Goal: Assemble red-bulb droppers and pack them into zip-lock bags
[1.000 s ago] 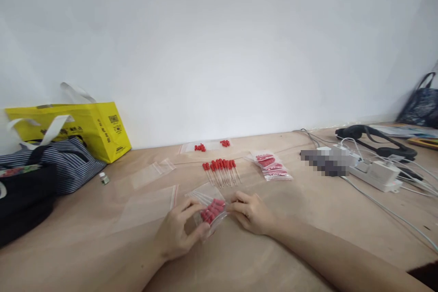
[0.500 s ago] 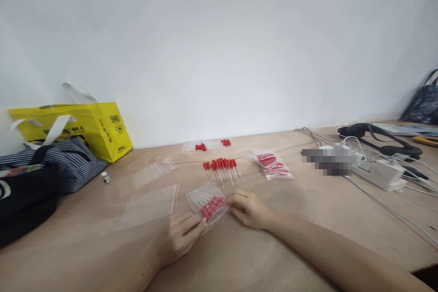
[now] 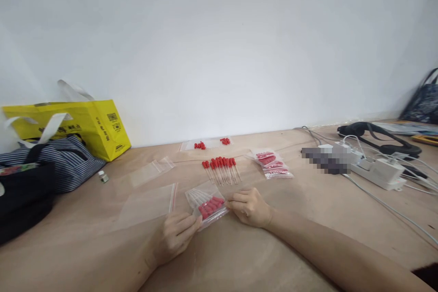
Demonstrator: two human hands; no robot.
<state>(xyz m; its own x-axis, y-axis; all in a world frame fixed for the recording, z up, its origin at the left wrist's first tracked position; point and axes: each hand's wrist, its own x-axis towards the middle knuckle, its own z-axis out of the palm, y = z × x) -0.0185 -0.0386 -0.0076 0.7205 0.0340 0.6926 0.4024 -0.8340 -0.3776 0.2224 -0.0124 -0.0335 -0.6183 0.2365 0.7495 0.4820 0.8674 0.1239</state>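
Between my two hands lies a clear zip-lock bag [image 3: 205, 204] holding several droppers with red rubber bulbs [image 3: 211, 208], their pale stems pointing away from me. My left hand [image 3: 178, 232] pinches the bag's near left corner. The fingers of my right hand [image 3: 251, 207] are closed on its right corner. Just beyond the bag, a row of loose red-bulbed droppers [image 3: 224, 171] lies on the table. Farther right are filled zip-lock bags [image 3: 272, 164] with red bulbs inside. Flat zip-lock bags [image 3: 150, 203] lie beyond my left hand.
A small bottle [image 3: 103, 176] stands near a striped bag [image 3: 80, 164] and a yellow bag [image 3: 112, 132] on the left. At the back lies a clear bag with red bulbs [image 3: 200, 146]. A power strip [image 3: 379, 173], cables and a black headset [image 3: 386, 141] occupy the right.
The bag's mouth edge lies flatter and straighter now, and the droppers in it have settled slightly. My left hand has shifted a little left; both hands keep hold of the bag.
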